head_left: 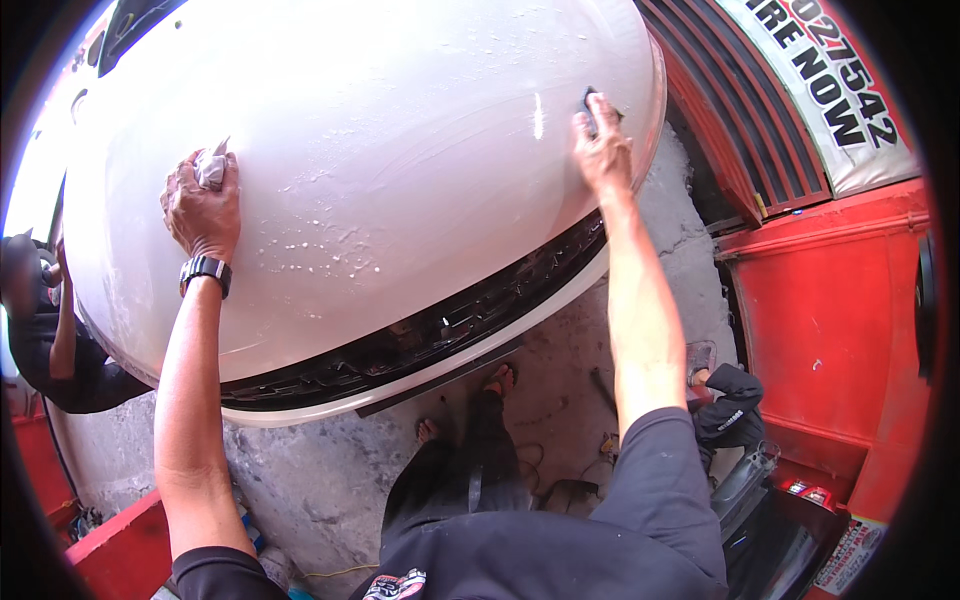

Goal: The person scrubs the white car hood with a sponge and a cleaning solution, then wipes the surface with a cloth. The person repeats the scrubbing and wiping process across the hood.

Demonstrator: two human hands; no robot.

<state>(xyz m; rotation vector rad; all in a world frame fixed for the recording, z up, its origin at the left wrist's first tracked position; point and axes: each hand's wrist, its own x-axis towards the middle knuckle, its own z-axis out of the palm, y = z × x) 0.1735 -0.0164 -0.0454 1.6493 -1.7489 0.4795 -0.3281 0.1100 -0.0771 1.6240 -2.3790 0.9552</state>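
A white car bonnet (400, 150) spreads in front of me, wet with scattered droplets and streaks. On its left part rests my left hand (203, 212), closed around a crumpled pale cloth (211, 168). A dark banded watch circles that wrist. Farther to the right, near the bonnet's edge, my right hand (606, 158) presses a small dark pad (588, 98) against the paint. The fingers hide most of the pad, so its exact kind is unclear.
Below the bonnet runs a black grille (430, 335). Another person (60, 340) in dark clothes is beside the car at left. Red metal panels (830, 310) and a slatted shutter (745, 100) stand at right. Cords and tools lie on the concrete floor (310, 490).
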